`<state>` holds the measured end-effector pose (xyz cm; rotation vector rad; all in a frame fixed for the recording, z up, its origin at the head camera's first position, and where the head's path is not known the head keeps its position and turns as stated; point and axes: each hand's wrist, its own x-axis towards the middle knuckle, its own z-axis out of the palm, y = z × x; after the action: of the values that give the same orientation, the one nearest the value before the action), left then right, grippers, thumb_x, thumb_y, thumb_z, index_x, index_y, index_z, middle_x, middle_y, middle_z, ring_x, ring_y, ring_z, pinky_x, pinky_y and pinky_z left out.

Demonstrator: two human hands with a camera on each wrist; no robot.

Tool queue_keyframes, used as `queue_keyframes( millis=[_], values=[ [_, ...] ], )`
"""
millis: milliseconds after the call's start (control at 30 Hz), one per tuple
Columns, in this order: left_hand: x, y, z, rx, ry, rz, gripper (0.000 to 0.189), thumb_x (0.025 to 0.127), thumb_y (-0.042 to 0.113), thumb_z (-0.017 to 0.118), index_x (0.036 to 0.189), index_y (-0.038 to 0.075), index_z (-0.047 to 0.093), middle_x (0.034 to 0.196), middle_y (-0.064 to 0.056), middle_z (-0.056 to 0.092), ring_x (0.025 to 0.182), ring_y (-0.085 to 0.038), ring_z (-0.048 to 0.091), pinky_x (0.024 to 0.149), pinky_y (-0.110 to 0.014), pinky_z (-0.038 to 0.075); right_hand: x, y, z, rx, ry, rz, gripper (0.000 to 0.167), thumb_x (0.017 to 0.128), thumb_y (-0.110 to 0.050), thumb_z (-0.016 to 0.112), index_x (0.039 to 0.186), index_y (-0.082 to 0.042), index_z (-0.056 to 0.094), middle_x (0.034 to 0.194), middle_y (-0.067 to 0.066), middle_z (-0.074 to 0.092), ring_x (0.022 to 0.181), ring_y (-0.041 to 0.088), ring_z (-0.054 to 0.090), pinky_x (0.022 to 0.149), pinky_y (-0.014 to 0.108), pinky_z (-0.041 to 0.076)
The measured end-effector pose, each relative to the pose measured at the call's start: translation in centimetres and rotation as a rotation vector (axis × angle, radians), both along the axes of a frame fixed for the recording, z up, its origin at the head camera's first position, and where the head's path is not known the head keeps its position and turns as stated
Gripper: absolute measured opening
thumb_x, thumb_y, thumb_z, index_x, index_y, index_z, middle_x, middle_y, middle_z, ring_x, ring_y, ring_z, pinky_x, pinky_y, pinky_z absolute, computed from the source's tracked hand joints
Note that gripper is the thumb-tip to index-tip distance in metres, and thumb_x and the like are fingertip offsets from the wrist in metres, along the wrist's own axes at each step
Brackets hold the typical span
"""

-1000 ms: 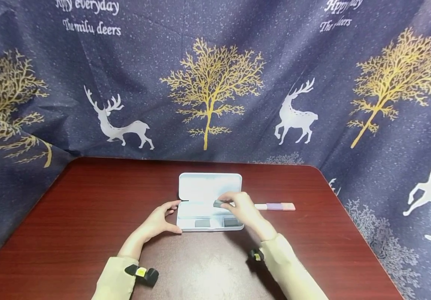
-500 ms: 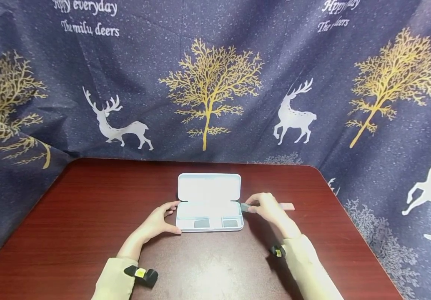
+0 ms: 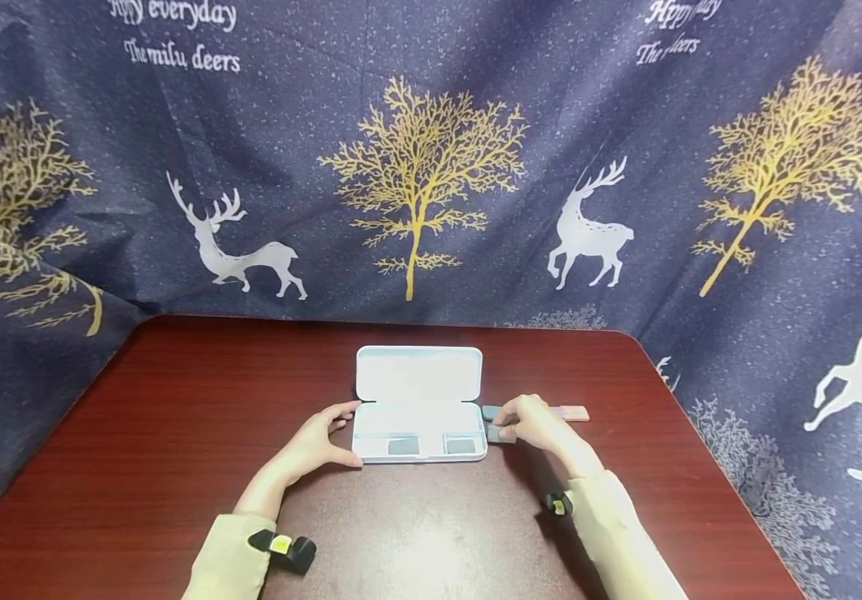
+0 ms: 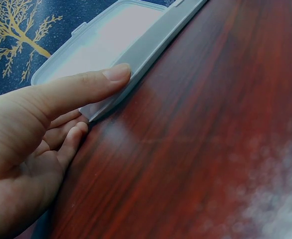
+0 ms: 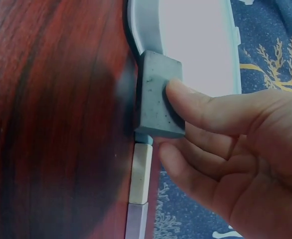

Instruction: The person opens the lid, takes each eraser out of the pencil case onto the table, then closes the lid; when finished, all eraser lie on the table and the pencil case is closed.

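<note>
I have the right hand (image 3: 539,423) pinching a grey rectangular block (image 5: 155,97), long axis along the slim pastel block row (image 5: 141,173) (the left hand (image 3: 313,443), farther off, grips the open white hinged case (image 3: 419,375)).

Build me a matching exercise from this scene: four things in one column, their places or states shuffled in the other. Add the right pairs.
Things:
1. left hand
2. right hand
3. case
4. pink block

Places or states:
A. lies with its lid open
B. at the end of the row of blocks farther from the case
C. thumb against the case's front edge
D. holds a dark grey block

Right pairs: 1-C, 2-D, 3-A, 4-B
</note>
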<state>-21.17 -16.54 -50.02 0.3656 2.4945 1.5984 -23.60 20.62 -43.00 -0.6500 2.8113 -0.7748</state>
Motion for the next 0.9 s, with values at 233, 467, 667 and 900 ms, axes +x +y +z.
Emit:
queue_keyframes(
  millis=[233,467,667,900],
  values=[
    [0.0,0.0,0.2,0.000,-0.007,0.002,0.097,0.060,0.013,0.093,0.143,-0.003,0.043,0.135,-0.025,0.051,0.129,-0.042,0.048,0.113,-0.050,0.040,-0.3,-0.3,-0.1,0.048,0.009,-0.003,0.010,0.079,0.001,0.074,0.088,-0.003,0.076,0.087,0.007,0.075,0.083,0.019,0.068,0.071,0.031,0.058],
    [0.0,-0.1,0.3,0.002,-0.002,0.002,0.097,0.060,0.013,0.093,0.142,-0.003,0.044,0.135,-0.025,0.051,0.129,-0.041,0.049,0.113,-0.050,0.040,-0.7,-0.3,-0.5,0.049,0.070,-0.018,0.011,0.076,0.000,0.077,0.086,-0.005,0.078,0.087,0.006,0.076,0.088,0.025,0.070,0.076,0.038,0.059],
    [-0.1,-0.1,0.1,-0.002,-0.005,0.005,0.098,0.059,0.013,0.093,0.143,-0.003,0.044,0.136,-0.024,0.051,0.128,-0.041,0.049,0.113,-0.049,0.041,-1.3,-0.2,-1.4,0.022,0.148,0.015,0.012,0.073,0.002,0.078,0.083,-0.005,0.078,0.085,0.007,0.076,0.089,0.026,0.071,0.080,0.042,0.060],
    [-0.1,0.0,-0.1,-0.005,0.003,0.004,0.097,0.059,0.012,0.093,0.142,-0.003,0.045,0.135,-0.024,0.052,0.127,-0.039,0.051,0.112,-0.047,0.042,-1.7,-0.2,-2.0,0.008,0.188,0.033,0.015,0.072,0.005,0.078,0.083,-0.005,0.078,0.082,0.005,0.076,0.086,0.025,0.072,0.078,0.041,0.061]
  ],
)
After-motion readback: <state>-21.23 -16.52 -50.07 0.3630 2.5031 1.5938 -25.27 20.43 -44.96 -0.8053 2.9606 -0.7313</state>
